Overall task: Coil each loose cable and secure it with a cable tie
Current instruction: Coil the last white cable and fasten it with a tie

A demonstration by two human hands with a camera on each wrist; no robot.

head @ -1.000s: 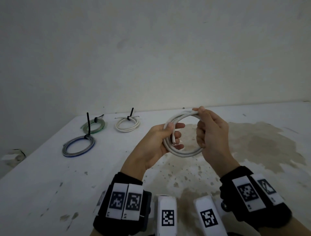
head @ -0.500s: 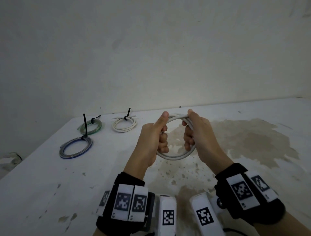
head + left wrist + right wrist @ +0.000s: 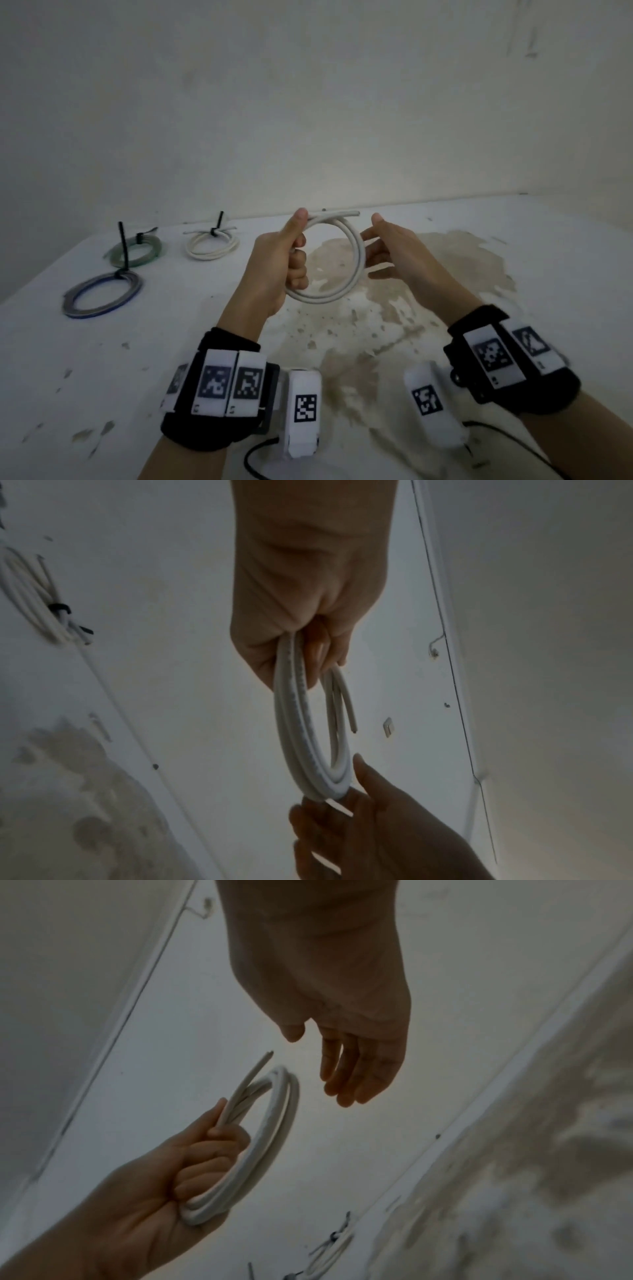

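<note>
My left hand (image 3: 287, 260) grips a coiled white cable (image 3: 346, 277) in its fist and holds it upright above the table; the thumb lies along the top strands. One loose cable end (image 3: 354, 213) sticks out to the right at the top. My right hand (image 3: 383, 250) hovers just right of the coil with straight, relaxed fingers and holds nothing. The left wrist view shows the coil (image 3: 301, 739) hanging from the fist, the right hand's fingers (image 3: 363, 783) close by its far side. In the right wrist view the open hand (image 3: 352, 1069) is apart from the coil (image 3: 270, 1137).
Three tied coils lie on the white table (image 3: 102, 359) at the back left: a blue-grey one (image 3: 73, 306), a green one (image 3: 156, 248) and a white one (image 3: 197, 251), each with a black cable tie. A brown stain (image 3: 428, 270) spreads under my hands. The wall stands close behind.
My right hand has let go of the coil and opened, moving slightly right. The left hand keeps its grip, and a loose end now pokes out at the top.
</note>
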